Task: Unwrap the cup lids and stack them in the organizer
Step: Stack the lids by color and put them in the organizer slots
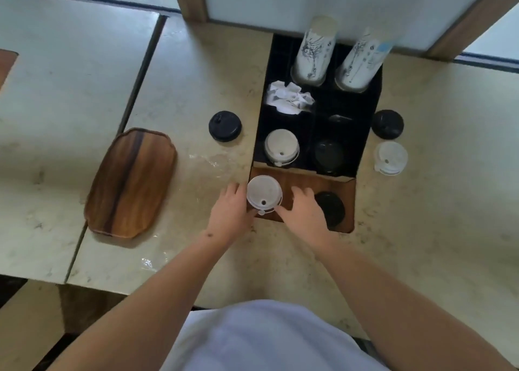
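A black compartmented organizer (373, 95) stands on the stone table. A stack of white lids (281, 147) fills its front left slot and a stack of black lids (329, 156) the front right slot. In front of it, on a wooden tray (297, 178), stands another stack of white lids (264, 192) with my left hand (231, 212) and my right hand (304, 212) touching its sides. A black lid stack (330, 207) sits just right of my right hand. Loose stacks lie on the table: black (225, 125) at left, black (387, 124) and clear-wrapped white (390, 157) at right.
Two stacks of printed paper cups (313, 53) stand in the organizer's back slots, with crumpled white paper (288, 97) in a middle slot. An oval wooden tray (130, 182) lies at left. Clear plastic wrap (206, 161) lies flat on the table. A wood-framed panel rises behind.
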`<state>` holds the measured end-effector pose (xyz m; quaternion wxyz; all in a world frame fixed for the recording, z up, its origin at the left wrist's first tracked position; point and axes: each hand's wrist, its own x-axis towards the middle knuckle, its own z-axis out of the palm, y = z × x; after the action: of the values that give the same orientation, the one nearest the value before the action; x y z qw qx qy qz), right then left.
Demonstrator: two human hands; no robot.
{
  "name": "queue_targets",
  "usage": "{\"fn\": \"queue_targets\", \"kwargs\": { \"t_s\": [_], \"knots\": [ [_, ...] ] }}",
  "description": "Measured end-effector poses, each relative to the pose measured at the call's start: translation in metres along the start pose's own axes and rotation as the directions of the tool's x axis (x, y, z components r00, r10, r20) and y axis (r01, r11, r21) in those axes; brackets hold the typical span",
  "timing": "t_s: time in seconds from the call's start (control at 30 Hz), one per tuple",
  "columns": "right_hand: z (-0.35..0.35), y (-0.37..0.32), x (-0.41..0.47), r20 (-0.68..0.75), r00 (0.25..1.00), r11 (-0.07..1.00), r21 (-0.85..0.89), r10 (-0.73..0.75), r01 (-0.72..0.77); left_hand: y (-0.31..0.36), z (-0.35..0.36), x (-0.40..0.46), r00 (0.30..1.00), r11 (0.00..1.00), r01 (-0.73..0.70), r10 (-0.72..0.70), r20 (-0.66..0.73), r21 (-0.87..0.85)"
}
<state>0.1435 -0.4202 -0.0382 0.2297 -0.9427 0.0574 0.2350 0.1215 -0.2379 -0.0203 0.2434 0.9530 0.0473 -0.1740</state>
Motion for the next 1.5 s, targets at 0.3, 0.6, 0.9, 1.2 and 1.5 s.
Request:
{"fn": "queue_targets", "kwargs": {
  "t_s": [0.3, 0.6, 0.9, 1.2, 1.5],
  "knots": [
    [0.005, -0.018, 0.005, -0.074, 0.995, 0.996, -0.062, -0.072, 0.068, 0.024, 0.012, 0.019, 0.98, 0.98, 0.194, -0.196, -0.039, -0.052],
    [0.007, -0.028, 0.014, -0.053, 0.996, 0.987, 0.147, 0.076, -0.067, 0.038, 0.01, 0.022, 0.883, 0.739, 0.425, -0.465, 0.061, -0.523],
    [0.01, -0.042, 0.012, -0.002, 0.954, 0.815, 0.521, 0.3, -0.255, 0.054, 0.012, 0.03, 0.693, 0.194, 0.511, -0.67, 0.268, -0.837],
    [-0.001, -0.014, 0.015, 0.128, 0.946, 0.674, 0.674, 0.297, -0.303, 0.037, 0.011, 0.035, 0.703, 0.255, 0.564, -0.647, 0.295, -0.785],
    [-0.043, 0.007, 0.009, 0.475, 0.863, -0.005, 0.877, 0.172, -0.481, 0.043, 0.0, 0.031, 0.745, -0.064, 0.519, -0.456, 0.488, -0.852]
  ]
}}
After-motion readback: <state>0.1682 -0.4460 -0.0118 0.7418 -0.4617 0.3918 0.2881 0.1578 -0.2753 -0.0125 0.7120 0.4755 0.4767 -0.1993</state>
